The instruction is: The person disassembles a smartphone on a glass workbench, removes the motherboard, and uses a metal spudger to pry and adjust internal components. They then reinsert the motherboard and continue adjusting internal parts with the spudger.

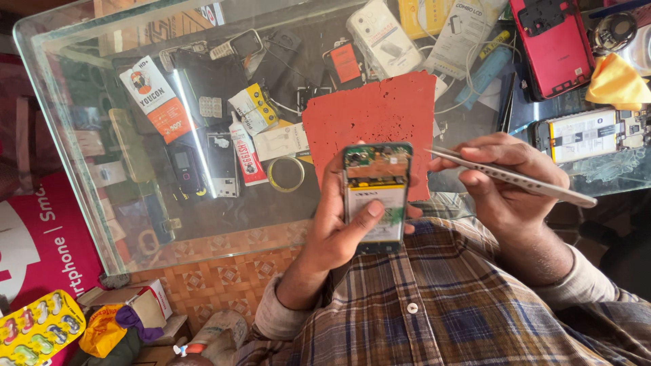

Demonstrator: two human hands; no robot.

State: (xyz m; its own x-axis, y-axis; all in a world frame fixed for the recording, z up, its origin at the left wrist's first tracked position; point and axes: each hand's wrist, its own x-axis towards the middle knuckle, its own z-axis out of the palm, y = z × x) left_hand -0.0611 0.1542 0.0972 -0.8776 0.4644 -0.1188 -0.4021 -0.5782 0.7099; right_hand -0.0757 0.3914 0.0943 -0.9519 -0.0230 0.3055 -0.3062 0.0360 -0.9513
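My left hand (336, 220) holds an opened phone (376, 196) upright, its back cover off so the circuit board and battery show; my thumb presses on the battery. My right hand (505, 186) grips metal tweezers (508, 176), their tips pointing left toward the phone's top right corner, a little apart from it. Both hands hover over the near edge of a glass counter (224, 230), above a red work mat (380, 118).
On the counter's right lie a red phone shell (553, 44), another opened phone (583, 135), a yellow cloth (616, 81) and a blue pen (485, 74). Under the glass sit packets, a glue tube, a tape ring (286, 174). Boxes and a yellow blister pack (37, 329) lie lower left.
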